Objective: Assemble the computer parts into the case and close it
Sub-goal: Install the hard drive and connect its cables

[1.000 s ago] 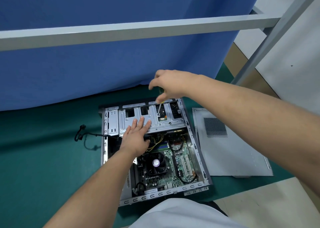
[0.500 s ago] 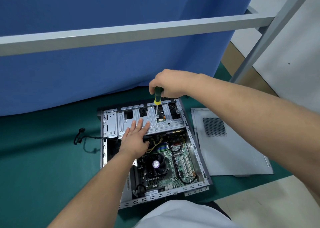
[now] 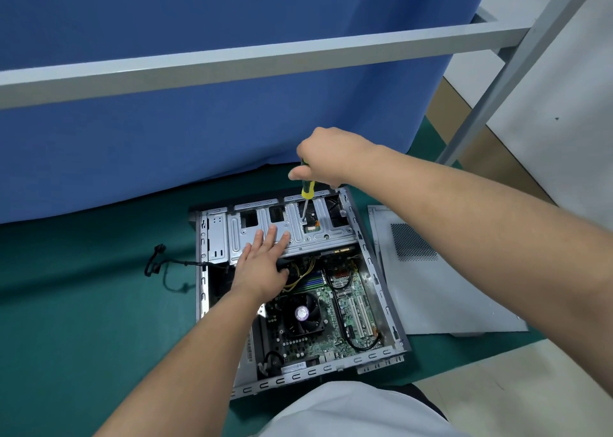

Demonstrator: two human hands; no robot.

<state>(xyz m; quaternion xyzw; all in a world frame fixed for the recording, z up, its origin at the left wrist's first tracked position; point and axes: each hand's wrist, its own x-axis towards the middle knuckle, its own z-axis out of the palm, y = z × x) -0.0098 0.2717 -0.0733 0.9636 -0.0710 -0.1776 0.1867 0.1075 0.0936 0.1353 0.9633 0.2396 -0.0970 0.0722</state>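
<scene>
Green mat (image 3: 83,337) covering the floor, blue cloth (image 3: 199,121) hanging behind, grey metal frame bar (image 3: 265,61) crossing overhead. Lying open on its side on the mat: computer case (image 3: 371,247), interior facing up. Sitting across the far end of the case: silver drive cage (image 3: 265,221) with slots and cut-outs. Showing below the cage: green motherboard (image 3: 345,317) carrying a black CPU fan (image 3: 302,314), white expansion slots and looping black cables. Resting flat on the drive cage: left hand (image 3: 262,267), fingers straight and slightly spread, pressing down on the metal, thumb tucked near the cage's lower edge. Hovering above the far right part of the cage: right hand (image 3: 325,156), fingers curled around the handle of a green and yellow screwdriver (image 3: 306,191). Standing nearly upright: the screwdriver, its shaft pointing down, tip touching the cage beside a small green circuit board. Lying flat on the mat just right of the case: grey side panel (image 3: 447,287) with a perforated vent patch. Trailing out from the case's left wall onto the mat: black cable (image 3: 159,264). Filling the bottom edge: white clothing of the person.
</scene>
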